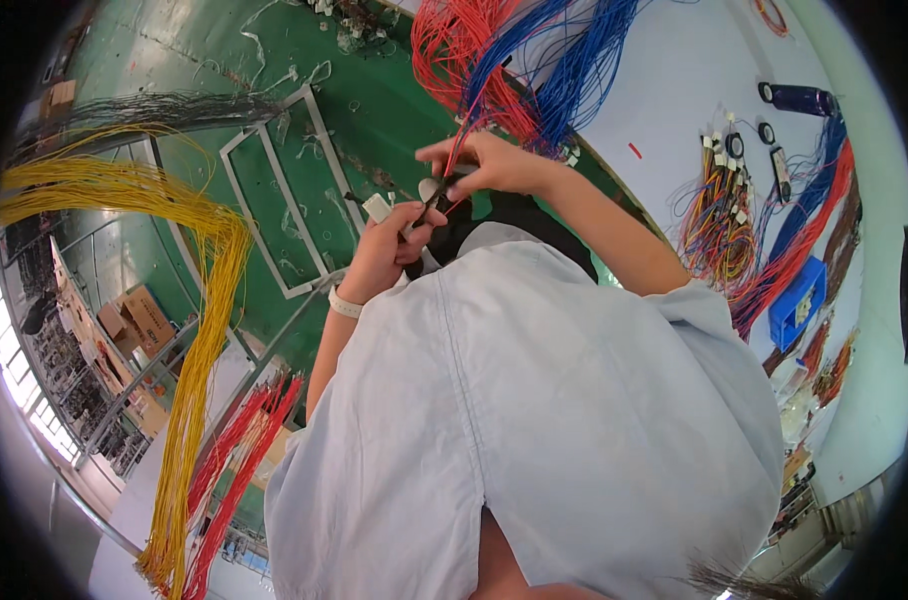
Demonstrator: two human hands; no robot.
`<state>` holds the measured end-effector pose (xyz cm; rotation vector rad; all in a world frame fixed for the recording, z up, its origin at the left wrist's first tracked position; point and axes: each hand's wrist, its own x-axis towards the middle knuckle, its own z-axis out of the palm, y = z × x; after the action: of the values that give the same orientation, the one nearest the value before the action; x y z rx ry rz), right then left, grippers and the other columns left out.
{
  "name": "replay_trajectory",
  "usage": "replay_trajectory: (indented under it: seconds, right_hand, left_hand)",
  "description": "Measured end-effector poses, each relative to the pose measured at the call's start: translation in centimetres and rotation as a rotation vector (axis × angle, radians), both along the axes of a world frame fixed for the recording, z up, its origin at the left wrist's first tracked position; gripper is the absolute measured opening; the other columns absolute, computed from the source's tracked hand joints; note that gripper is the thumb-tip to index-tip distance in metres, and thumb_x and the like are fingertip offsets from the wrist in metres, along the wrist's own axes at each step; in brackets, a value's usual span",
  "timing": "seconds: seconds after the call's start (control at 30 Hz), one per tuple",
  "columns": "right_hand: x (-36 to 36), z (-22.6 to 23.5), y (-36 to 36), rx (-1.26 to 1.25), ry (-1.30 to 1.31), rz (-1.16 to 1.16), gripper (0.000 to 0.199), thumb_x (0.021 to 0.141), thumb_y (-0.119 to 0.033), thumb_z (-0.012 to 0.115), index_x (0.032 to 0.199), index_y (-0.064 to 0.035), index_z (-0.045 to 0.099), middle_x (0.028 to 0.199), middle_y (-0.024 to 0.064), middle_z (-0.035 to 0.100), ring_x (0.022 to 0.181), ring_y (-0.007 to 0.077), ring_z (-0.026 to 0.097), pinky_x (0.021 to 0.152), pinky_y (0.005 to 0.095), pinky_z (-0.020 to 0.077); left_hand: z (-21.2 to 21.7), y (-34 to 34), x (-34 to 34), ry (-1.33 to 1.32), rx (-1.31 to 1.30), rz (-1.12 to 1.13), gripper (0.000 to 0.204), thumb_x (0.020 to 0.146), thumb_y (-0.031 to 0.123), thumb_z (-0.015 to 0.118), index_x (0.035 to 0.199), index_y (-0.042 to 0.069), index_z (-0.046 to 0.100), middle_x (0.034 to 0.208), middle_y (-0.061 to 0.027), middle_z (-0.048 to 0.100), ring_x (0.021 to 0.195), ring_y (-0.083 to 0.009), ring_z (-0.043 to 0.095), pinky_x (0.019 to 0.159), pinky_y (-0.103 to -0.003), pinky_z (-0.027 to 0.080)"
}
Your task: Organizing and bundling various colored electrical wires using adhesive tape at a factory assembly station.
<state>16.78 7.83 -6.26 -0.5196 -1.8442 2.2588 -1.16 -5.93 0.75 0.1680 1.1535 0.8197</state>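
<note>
My left hand point(382, 248) is closed, with a small white plastic connector point(377, 208) at its fingers. A dark, thin piece point(432, 206) lies between its thumb and my right hand; its kind is too small to make out. My right hand point(492, 165) is bent over with thumb and fingers drawn together on thin red wires point(460, 148). These wires run up to a large bundle of red wires point(464, 50) at the table's edge. Beside that bundle hangs a thick bundle of blue wires point(579, 75). The fingertips of both hands are close together and partly hide what they hold.
To the left, yellow wires point(209, 270) drape over a metal frame point(274, 210) on the green floor. On the right table stand a dark bottle point(802, 98), assembled wire harnesses point(724, 220) and a blue bin point(799, 305). Red wires point(239, 450) hang at lower left.
</note>
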Motion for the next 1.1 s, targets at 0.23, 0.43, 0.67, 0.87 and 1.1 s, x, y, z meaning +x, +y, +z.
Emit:
replay_trajectory:
  seconds: [0.23, 0.43, 0.67, 0.87, 1.1]
  right_hand:
    - [-1.8, 0.0, 0.1, -0.507, -0.127, -0.144, 0.028, 0.080, -0.002, 0.064, 0.105, 0.0073, 0.059, 0.106, 0.0181, 0.065, 0.092, 0.0226, 0.067, 0.089, 0.0325, 0.0513]
    - [-1.9, 0.5, 1.6, -1.038, 0.098, -0.159, 0.054, 0.091, -0.039, 0.048, 0.116, 0.0084, 0.057, 0.114, 0.0208, 0.061, 0.107, 0.0301, 0.060, 0.094, 0.0399, 0.0480]
    - [-0.3, 0.4, 1.5, -0.998, 0.077, -0.023, 0.031, 0.086, -0.023, 0.062, 0.107, 0.0000, 0.061, 0.119, 0.0177, 0.059, 0.111, 0.0254, 0.056, 0.096, 0.0343, 0.0444]
    - [0.5, -1.2, 1.5, 0.306, -0.103, -0.277, 0.048, 0.075, -0.006, 0.071, 0.120, 0.0027, 0.057, 0.118, 0.0114, 0.059, 0.113, 0.0169, 0.053, 0.095, 0.0306, 0.0430]
    - [-0.2, -1.5, 1.9, -0.656, 0.008, -0.199, 0.032, 0.087, -0.017, 0.058, 0.111, 0.0038, 0.057, 0.110, 0.0146, 0.064, 0.101, 0.0266, 0.063, 0.091, 0.0362, 0.0496]
  left_hand:
    - [-0.6, 0.1, -1.0, -0.254, -0.077, 0.115, 0.030, 0.097, 0.023, 0.039, 0.087, 0.002, 0.058, 0.057, 0.0086, 0.033, 0.044, -0.0032, 0.024, 0.040, -0.019, 0.020]
    - [-2.1, -0.2, -2.0, -0.575, -0.012, 0.207, 0.027, 0.098, 0.024, 0.039, 0.087, 0.006, 0.056, 0.056, 0.0090, 0.033, 0.043, -0.0023, 0.025, 0.037, -0.019, 0.021]
    - [-0.7, 0.6, -2.0, -0.056, -0.007, 0.106, 0.031, 0.096, 0.021, 0.040, 0.083, 0.001, 0.059, 0.054, 0.0073, 0.034, 0.044, -0.0033, 0.023, 0.040, -0.020, 0.019]
    - [1.0, 1.0, 0.2, 0.112, 0.038, -0.051, 0.028, 0.093, 0.020, 0.047, 0.080, 0.000, 0.062, 0.052, 0.0062, 0.037, 0.044, -0.0031, 0.024, 0.043, -0.022, 0.017]
    - [1.7, 1.1, -0.3, 0.133, 0.042, -0.066, 0.028, 0.093, 0.020, 0.048, 0.079, 0.000, 0.062, 0.052, 0.0056, 0.039, 0.044, -0.0027, 0.026, 0.043, -0.021, 0.018]
